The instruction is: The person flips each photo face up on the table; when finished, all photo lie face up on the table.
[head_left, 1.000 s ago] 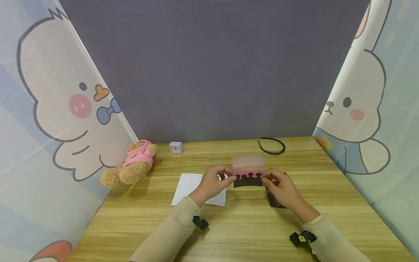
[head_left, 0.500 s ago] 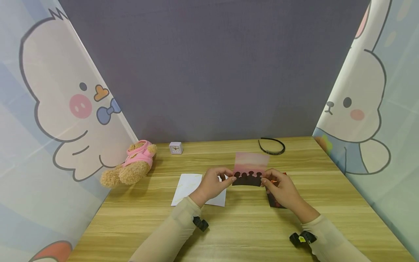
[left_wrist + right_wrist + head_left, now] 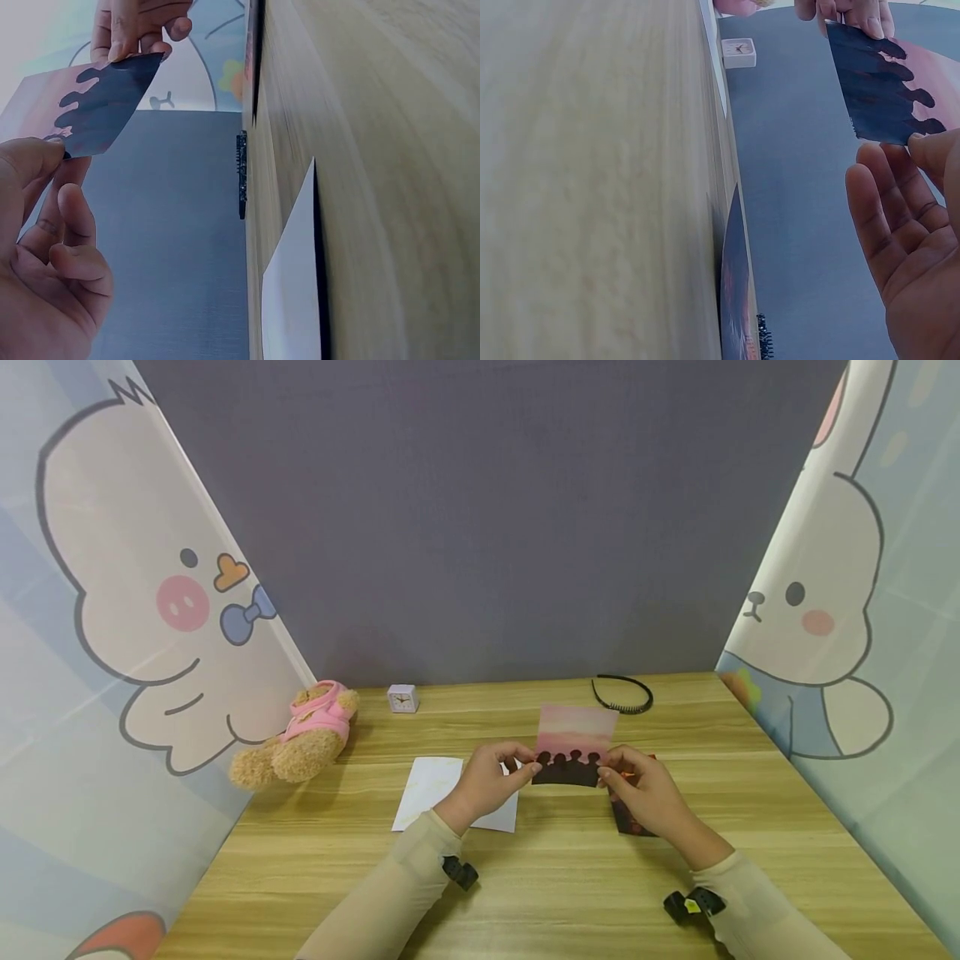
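In the head view, one card, pink above with a dark scalloped band below, is held up over the bench. Its left edge is pinched between thumb and fingers by the left hand; its right edge is pinched likewise by the right hand. White paper is partly covered by the left hand, so its number of sheets cannot be told. One dark red picture is partly blocked by the right hand. Farther back, one small clock and one black headband are set near the grey panel, and one plush toy in pink is seen toward the left.

In the left wrist view, the card is seen stretched between both hands, clear of the bench; the left hand's spare fingers are bent loosely.

In the right wrist view, the dark part of the card is gripped at its near corner, the right hand's other fingers being half curled below it. The headband is partly hidden by the dark red picture.
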A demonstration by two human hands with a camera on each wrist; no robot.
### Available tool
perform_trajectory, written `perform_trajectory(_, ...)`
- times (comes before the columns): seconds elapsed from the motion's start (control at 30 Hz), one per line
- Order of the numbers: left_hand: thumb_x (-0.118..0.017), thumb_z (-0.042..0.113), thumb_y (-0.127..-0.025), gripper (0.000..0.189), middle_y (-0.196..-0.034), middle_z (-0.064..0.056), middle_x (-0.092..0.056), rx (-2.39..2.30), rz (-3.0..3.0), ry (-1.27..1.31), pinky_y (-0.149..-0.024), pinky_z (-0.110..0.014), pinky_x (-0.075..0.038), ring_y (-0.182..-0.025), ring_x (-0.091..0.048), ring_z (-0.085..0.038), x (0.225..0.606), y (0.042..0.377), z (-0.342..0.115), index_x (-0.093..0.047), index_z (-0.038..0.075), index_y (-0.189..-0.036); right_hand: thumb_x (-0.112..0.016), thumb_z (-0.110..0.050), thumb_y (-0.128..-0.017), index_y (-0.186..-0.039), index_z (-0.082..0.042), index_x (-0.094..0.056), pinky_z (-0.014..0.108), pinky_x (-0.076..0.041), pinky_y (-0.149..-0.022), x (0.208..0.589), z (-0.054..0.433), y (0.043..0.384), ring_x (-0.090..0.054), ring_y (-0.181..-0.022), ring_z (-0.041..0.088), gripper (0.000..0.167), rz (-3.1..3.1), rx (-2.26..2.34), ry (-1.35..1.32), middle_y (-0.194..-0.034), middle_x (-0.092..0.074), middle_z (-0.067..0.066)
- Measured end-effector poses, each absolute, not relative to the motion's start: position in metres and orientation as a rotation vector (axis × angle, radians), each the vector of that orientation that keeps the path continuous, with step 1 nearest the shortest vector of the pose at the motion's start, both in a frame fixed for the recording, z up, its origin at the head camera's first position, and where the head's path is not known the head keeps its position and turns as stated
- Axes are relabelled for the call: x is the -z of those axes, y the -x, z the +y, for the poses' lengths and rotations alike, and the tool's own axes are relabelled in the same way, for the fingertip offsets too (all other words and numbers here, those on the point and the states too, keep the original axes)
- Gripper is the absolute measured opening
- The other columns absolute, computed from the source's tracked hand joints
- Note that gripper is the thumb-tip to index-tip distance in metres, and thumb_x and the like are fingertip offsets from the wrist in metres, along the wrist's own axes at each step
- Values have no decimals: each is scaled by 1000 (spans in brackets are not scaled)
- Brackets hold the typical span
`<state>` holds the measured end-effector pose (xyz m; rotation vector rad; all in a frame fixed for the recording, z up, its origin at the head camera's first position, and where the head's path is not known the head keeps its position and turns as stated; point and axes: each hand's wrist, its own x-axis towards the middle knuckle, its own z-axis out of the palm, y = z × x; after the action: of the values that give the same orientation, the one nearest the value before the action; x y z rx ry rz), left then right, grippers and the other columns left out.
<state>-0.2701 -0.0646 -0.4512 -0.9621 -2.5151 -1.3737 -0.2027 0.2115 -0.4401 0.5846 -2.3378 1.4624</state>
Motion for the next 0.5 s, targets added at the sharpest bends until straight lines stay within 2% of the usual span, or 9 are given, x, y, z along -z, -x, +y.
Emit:
perform_trajectory(0.2, -75, 27, -100, 12, -95, 15, -72, 1394, -2496, 942, -59, -26, -50, -80, -63, -7, 453, 268, -63, -78, 22, -110, -64, 4, -102, -106, 1, -67, 45, -60, -60, 452, 216, 211, -67, -68, 11, 6, -2352, -1467, -568, -86, -71, 18)
perform_trajectory(0.33, -75, 27, -101, 12, -98, 12, -72, 1416, -2482, 924, -59, -27, -51, -78, -65, -6, 454, 265, -62, -76, 22, -112, -65, -1, -103, -109, -4, -68, 43, -60, -60, 467, 224, 221, -68, -67, 19, 8, -2362, -1495, -560, -86, -73, 12)
perform_trajectory(0.5, -73, 25, -102, 15, -100, 7, -70, 1485, -2432, 953, -55, -27, -50, -72, -66, -7, 455, 263, -60, -74, 18, -116, -68, -7, -103, -111, -7, -68, 42, -59, -59, 468, 226, 221, -69, -65, 28, 8, -2370, -1548, -550, -85, -74, 6)
